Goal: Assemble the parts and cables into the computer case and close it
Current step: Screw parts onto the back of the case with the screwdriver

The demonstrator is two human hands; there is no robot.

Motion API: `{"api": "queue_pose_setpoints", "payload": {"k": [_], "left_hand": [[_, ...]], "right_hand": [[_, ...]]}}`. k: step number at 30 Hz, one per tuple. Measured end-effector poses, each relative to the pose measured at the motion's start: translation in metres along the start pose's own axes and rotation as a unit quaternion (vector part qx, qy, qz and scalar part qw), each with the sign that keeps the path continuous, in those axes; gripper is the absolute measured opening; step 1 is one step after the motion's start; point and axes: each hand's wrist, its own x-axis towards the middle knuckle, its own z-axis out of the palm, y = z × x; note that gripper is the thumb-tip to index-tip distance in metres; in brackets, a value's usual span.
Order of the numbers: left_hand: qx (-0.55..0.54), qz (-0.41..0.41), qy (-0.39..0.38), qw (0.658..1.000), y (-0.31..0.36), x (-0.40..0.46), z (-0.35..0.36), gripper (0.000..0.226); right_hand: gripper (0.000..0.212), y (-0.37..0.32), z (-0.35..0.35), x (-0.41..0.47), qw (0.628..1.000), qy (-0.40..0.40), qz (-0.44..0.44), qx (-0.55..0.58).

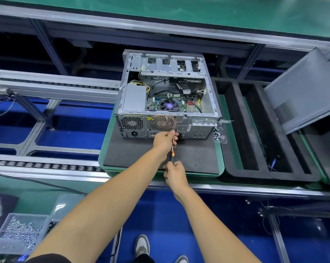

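Note:
An open grey computer case (166, 122) lies on its side on a dark foam mat (133, 154), rear panel facing me. Inside I see the power supply (134, 98), the motherboard with its CPU fan (169, 105) and loose cables (193, 102). My left hand (165, 140) is at the rear panel below the round fan grille, fingers pinched around the shaft of a screwdriver (172, 153). My right hand (174, 174) grips the screwdriver's black and orange handle from below. The tip is hidden behind my left fingers.
A small bag of screws (219, 134) lies by the case's right corner. The grey side panel (304, 92) leans at the right over a black foam tray (236, 130). A clear bin of screws (21, 230) sits at the lower left. Roller conveyor rails (46, 166) run to the left.

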Motion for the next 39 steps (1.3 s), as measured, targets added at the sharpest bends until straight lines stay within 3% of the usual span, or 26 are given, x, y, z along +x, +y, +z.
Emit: {"api": "queue_pose_setpoints", "payload": {"k": [11, 15, 23, 29, 39], "left_hand": [[-0.062, -0.028, 0.063, 0.996, -0.007, -0.002, 0.012, 0.032], [-0.034, -0.027, 0.08, 0.996, -0.009, 0.0, 0.012, 0.034], [0.032, -0.003, 0.09, 0.995, -0.006, -0.002, 0.007, 0.043], [0.081, 0.028, 0.089, 0.992, 0.0, -0.007, 0.009, 0.042], [0.023, 0.026, 0.062, 0.997, -0.007, -0.017, 0.004, 0.033]], "right_hand": [[0.022, -0.001, -0.004, -0.001, 0.999, 0.005, -0.047, -0.005], [0.023, -0.001, -0.004, 0.0, 0.999, -0.005, -0.04, 0.004], [0.013, -0.001, 0.001, -0.006, 1.0, 0.021, 0.004, 0.016], [0.018, -0.004, 0.003, -0.008, 0.992, 0.043, 0.017, 0.113], [0.025, -0.004, 0.0, -0.008, 0.987, 0.074, -0.001, 0.145]]}}
